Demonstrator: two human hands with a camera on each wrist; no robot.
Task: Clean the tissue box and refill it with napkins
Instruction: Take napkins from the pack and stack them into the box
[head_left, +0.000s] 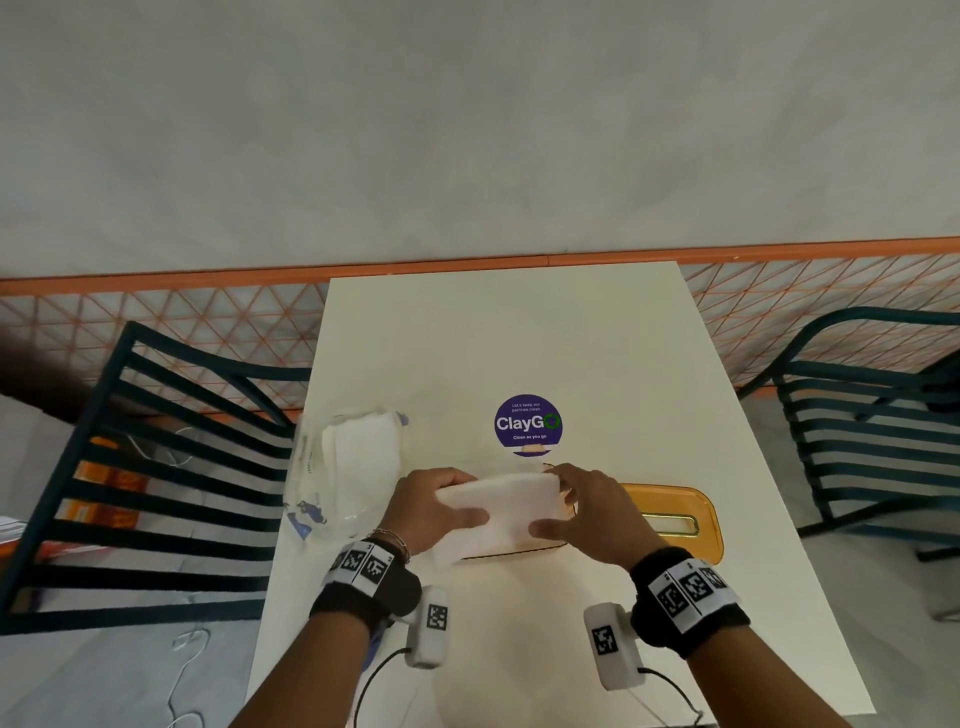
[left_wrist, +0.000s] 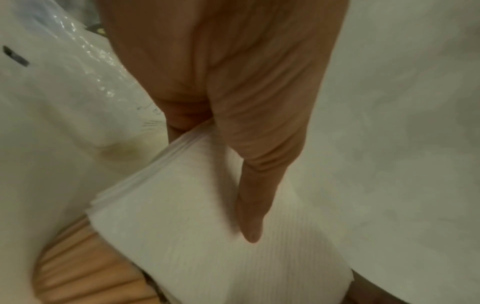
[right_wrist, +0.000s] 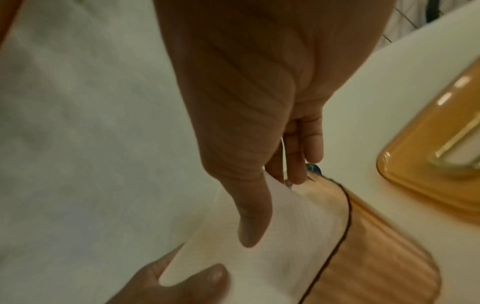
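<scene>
A thick stack of white napkins (head_left: 501, 506) is held between both hands over the open amber ribbed tissue box (right_wrist: 374, 253). My left hand (head_left: 441, 506) grips the stack's left end, thumb on top (left_wrist: 249, 205). My right hand (head_left: 576, 512) grips the right end, thumb on the near face (right_wrist: 249, 222), fingers behind. The stack (left_wrist: 207, 236) sits tilted at the box mouth (left_wrist: 85, 267), its lower part hidden by the box. The box's amber lid (head_left: 675, 514) with a slot lies flat just right of the box.
A clear plastic pack of more napkins (head_left: 353, 457) lies at the table's left edge. A round purple sticker (head_left: 527, 423) marks the white table (head_left: 519, 332) beyond the hands. Dark slatted chairs (head_left: 156, 467) stand at both sides. Cables hang near the front edge.
</scene>
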